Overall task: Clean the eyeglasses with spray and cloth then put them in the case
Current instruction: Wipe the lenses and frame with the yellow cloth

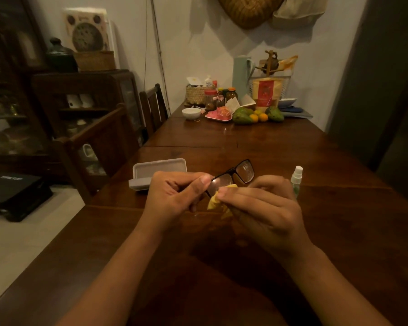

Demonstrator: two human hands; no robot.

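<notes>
Fingers (198, 183) of my left hand (174, 194) curl round the near end of the eyeglasses (244, 171), thumb on the rim, holding them above the tabletop (257, 142); just behind that hand lies 1 grey case (159, 169), lid open. The 1 pair is light, stiff and breakable, its lenses probably slick, so I judge the frame the place to grip, never the glass. My right hand (264, 208) pinches 1 soft yellow cloth (213, 203) against the nearer lens. 1 spray bottle (297, 177) stands just right of it.

The wooden tabletop (269, 142) carries an open case (159, 169) at eleven o'clock from the person, a bottle (296, 181) at one, and bowl (191, 113), jars (210, 100) and fruit (243, 116) at twelve.
</notes>
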